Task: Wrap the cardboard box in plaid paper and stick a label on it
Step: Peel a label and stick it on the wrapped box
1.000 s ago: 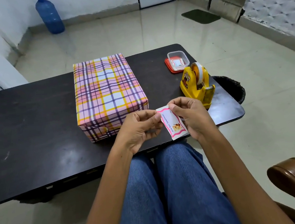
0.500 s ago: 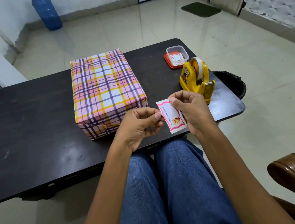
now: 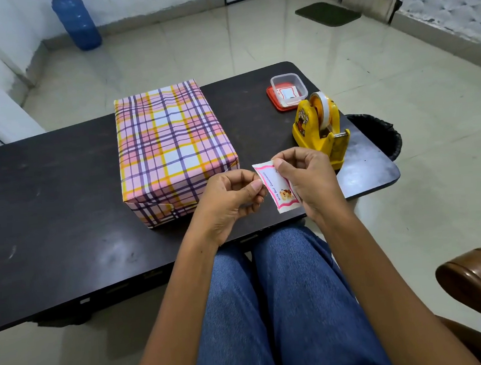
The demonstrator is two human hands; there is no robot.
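The box (image 3: 169,147), fully covered in pink, yellow and purple plaid paper, stands on the black table (image 3: 46,199). Just right of its near corner I hold a small white label (image 3: 277,187) with a pink wavy border, printed text and a little picture. My right hand (image 3: 309,179) pinches the label's upper right part between thumb and fingers. My left hand (image 3: 232,200) has its fingers curled, and its thumb and fingertips meet at the label's left edge. Both hands hover over the table's near edge.
A yellow tape dispenser (image 3: 318,126) stands right of the hands. Behind it sits a clear tub (image 3: 286,89) of labels on a red lid. A black bin (image 3: 380,132) stands past the table's right end. A wooden chair arm (image 3: 480,283) is at the lower right.
Both hands and the label have shifted slightly up and away, toward the box corner. The grip on the label looks the same.
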